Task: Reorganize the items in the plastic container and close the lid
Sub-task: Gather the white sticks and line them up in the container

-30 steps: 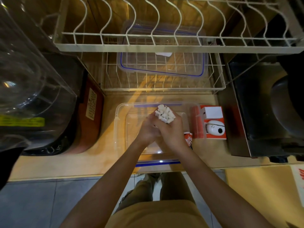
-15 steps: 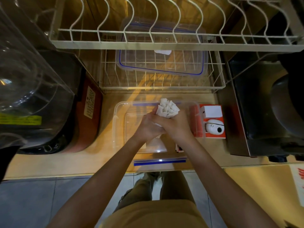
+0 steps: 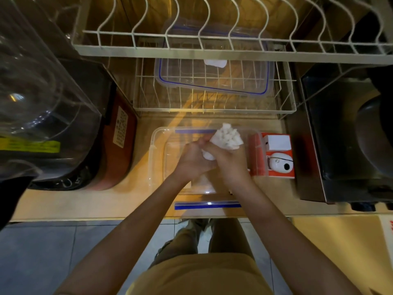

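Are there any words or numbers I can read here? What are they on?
None can be read.
Yellow strip on the clear jug: print too blurred.
White label on the red-brown appliance: rows of tiny print, too small.
Orange box: a picture of a white gadget, no legible words.
Red marks at the right edge: cut off.

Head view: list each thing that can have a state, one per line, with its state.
Plastic container: open, no lid on, resting on the counter.
Lid: off, lying in the lower wire rack.
White bundle: lifted above the container, gripped by both hands.
Left hand: closed on the bundle.
Right hand: closed on the bundle.
Orange box: closed, beside the container's right wall.
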`<state>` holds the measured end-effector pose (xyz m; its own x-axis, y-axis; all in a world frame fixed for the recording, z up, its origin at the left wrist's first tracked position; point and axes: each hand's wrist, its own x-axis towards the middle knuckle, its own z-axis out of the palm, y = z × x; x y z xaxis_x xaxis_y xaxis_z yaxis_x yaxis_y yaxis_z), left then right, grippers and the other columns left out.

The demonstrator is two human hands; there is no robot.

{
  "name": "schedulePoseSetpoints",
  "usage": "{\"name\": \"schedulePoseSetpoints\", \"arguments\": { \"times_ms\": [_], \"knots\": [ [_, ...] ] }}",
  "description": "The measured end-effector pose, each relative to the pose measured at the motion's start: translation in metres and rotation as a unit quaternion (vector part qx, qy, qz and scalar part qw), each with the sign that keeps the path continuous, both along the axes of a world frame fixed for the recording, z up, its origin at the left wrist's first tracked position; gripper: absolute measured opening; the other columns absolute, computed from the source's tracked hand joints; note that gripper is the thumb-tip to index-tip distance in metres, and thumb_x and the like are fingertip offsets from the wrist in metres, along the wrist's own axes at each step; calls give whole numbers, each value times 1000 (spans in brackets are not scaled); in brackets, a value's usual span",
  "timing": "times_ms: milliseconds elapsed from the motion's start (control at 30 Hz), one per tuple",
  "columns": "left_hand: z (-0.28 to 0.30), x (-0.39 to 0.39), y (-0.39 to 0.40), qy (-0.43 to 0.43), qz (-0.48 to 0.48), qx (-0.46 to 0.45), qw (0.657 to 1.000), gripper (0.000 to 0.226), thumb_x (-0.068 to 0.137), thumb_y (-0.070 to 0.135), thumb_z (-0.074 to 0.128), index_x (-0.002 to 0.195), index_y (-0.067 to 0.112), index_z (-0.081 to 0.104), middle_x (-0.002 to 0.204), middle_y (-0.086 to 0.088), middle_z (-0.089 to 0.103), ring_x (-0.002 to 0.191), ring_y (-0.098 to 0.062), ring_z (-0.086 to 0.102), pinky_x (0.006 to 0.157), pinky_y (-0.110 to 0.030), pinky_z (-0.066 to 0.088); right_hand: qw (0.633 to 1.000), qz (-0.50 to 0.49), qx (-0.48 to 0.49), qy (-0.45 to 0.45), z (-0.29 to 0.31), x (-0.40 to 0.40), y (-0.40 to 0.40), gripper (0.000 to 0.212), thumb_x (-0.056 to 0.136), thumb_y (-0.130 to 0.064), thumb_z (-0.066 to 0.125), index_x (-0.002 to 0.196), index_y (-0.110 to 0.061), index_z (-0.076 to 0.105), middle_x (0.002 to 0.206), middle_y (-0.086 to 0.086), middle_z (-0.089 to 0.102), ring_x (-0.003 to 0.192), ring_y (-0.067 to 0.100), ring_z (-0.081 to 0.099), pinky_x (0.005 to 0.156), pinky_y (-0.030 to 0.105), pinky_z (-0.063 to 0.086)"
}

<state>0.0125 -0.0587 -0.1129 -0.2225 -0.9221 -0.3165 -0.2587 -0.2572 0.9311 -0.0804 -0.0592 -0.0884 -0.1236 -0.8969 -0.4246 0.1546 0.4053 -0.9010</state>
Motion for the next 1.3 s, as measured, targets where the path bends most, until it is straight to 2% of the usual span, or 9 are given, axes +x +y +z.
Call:
{"name": "schedulePoseSetpoints", "arguments": {
  "times_ms": [67, 200, 367, 500, 600, 700, 867, 1067, 1300],
  "knots": [
    [1, 3, 0, -82, -11, -50, 995, 59, 68, 14, 76, 119, 29, 51, 112, 2, 66, 97, -2, 61, 84, -13, 49, 994, -19, 46, -97, -3, -4, -3, 23, 74, 2, 69, 80, -19, 65, 80, -2, 68, 71, 1, 68, 71, 22, 52],
    [7, 13, -3, -273, -104, -65, 954, 40, 73, 18, 70, 111, 14, 62, 104, -11, 71, 94, -26, 65, 76, -33, 50, 991, 35, 64, -109, 2, -24, -3, 15, 73, -5, 72, 83, -14, 67, 85, 3, 68, 86, 16, 65, 83, 36, 52],
    [7, 29, 2, -418, -196, -6, 887, 32, 76, 20, 65, 108, 17, 61, 103, -8, 68, 96, -26, 61, 66, -30, 39, 969, 155, -66, 182, 2, -51, -4, 21, 77, -14, 70, 97, -19, 63, 91, -16, 64, 90, -2, 61, 79, 19, 51],
    [0, 26, 9, -482, -239, -26, 843, 27, 81, 21, 59, 108, 16, 58, 102, -9, 66, 94, -25, 61, 65, -30, 39, 764, 485, -105, 413, -5, -39, -3, 50, 73, -30, 72, 119, -19, 55, 120, 0, 60, 111, 18, 54, 96, 38, 46],
    [-4, 21, 14, -481, -243, -45, 841, 30, 82, 25, 57, 110, 15, 56, 102, -9, 67, 94, -27, 62, 67, -32, 42, 639, 566, -122, 507, -17, -13, 4, 47, 78, -28, 64, 119, -13, 49, 115, 8, 61, 103, 26, 56, 86, 34, 45],
    [-8, 19, 21, -468, -237, -40, 850, 29, 81, 25, 56, 108, 14, 55, 99, -8, 68, 91, -25, 63, 69, -32, 45, 654, 548, -113, 509, -29, -2, 8, 31, 87, -19, 52, 113, -4, 49, 106, 15, 65, 96, 32, 60, 74, 32, 41],
    [-3, 29, 37, -452, -213, -63, 864, 35, 80, 33, 57, 110, 15, 57, 107, -5, 65, 98, -22, 59, 78, -30, 41, 674, 543, -113, 488, -42, -5, 10, 26, 85, -20, 56, 110, -12, 58, 109, 10, 65, 101, 29, 60, 85, 39, 49],
    [-4, 34, 63, -444, -179, -116, 871, 70, 75, 41, 9, 124, 10, 48, 127, -11, 56, 121, -24, 47, 109, -35, 30, 667, 543, -115, 497, -42, -1, 15, 26, 86, -16, 56, 112, -12, 57, 116, 10, 61, 106, 27, 56, 85, 37, 45],
    [-7, 36, 61, -426, -167, -98, 884, 56, 78, 39, 16, 111, 18, 57, 115, -5, 64, 110, -20, 54, 99, -32, 37, 728, 579, -40, 364, -44, -1, 12, 50, 64, -13, 75, 111, -11, 58, 109, 5, 56, 99, 22, 56, 87, 42, 52]
  ]
}}
